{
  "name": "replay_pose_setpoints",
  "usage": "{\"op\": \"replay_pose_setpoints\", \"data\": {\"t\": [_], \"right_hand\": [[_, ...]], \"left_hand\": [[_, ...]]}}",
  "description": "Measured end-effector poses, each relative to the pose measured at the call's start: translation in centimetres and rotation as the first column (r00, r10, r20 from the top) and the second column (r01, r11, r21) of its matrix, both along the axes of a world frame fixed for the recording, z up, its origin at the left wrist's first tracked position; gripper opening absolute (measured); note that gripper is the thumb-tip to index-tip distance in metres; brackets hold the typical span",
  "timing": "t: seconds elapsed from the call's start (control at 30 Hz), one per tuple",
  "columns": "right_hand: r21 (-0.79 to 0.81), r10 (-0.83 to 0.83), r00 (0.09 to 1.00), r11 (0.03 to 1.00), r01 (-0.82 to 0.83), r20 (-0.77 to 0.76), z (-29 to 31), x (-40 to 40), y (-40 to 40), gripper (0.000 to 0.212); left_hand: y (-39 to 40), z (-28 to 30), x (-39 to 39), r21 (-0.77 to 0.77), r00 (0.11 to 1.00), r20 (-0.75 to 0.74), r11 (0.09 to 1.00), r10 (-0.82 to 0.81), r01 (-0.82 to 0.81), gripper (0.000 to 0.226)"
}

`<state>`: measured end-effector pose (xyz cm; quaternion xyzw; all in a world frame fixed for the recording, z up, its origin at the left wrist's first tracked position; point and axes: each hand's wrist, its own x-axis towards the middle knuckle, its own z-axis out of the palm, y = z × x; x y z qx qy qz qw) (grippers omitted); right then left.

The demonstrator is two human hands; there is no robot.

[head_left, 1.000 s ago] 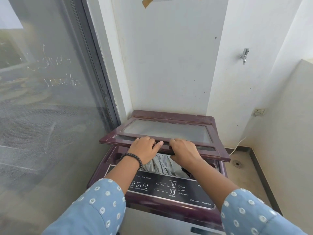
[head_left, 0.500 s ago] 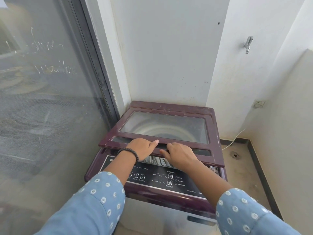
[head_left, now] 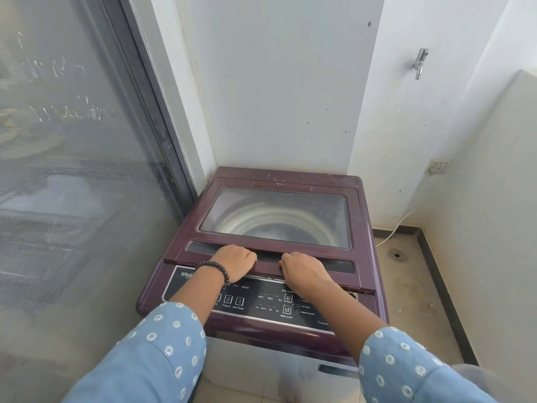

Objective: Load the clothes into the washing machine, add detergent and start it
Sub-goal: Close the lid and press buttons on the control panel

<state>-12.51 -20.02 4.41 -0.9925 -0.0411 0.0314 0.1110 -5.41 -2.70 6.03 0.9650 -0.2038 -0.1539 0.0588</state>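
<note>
- One control panel nearest the wearer; Start/Pause key sits just nearer than left hand, closer to it than to right hand
- Two hands, fingers curled over front edge of lid, pressing down
- One washing machine; lid looks flat, long axis left-right
- Clothes not visible through the lid glass

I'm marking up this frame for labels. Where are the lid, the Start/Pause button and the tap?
lid [head_left: 276, 217], head view, middle of its glass window.
Start/Pause button [head_left: 239, 301], head view, on the square marked 3.
tap [head_left: 419, 63], head view, on its metal body on the wall.
</note>
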Motion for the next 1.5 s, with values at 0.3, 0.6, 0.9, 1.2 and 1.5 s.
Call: {"op": "replay_pose_setpoints", "data": {"t": [0.3, 0.6, 0.9, 1.2, 1.5], "right_hand": [[-0.016, -0.022, 1.0, 1.0, 0.021, -0.01, -0.8, 0.3, 0.0, 0.027], [-0.02, -0.037, 0.999, 0.999, 0.037, -0.017, -1.7, 0.4, 0.1, 0.03], [0.006, -0.079, 0.997, 0.997, 0.079, -0.016, -2.0, 0.1, 0.4, 0.032], [0.177, -0.165, 0.986, 0.97, 0.167, -0.026, -2.3, -1.0, 0.5, 0.029], [0.415, -0.369, 0.927, 0.855, 0.31, 0.067, -1.2, -2.1, 2.1, 0.041]], "left_hand": [[0.1, -0.4, 0.3, 0.029, 0.999, -0.014, 0.999, -0.032, 0.032, 0.046], [0.4, -1.1, 0.7, 0.023, 0.996, -0.053, 0.997, -0.07, 0.071, 0.047], [1.4, -0.6, 0.1, -0.106, 0.986, -0.148, 0.993, -0.07, 0.055, 0.044], [4.1, -0.7, -1.2, -0.625, 0.966, -0.25, 0.753, 0.06, -0.208, 0.027], [5.9, -1.7, -0.9, -0.767, 0.967, -0.252, 0.605, 0.019, -0.212, 0.052]]}}
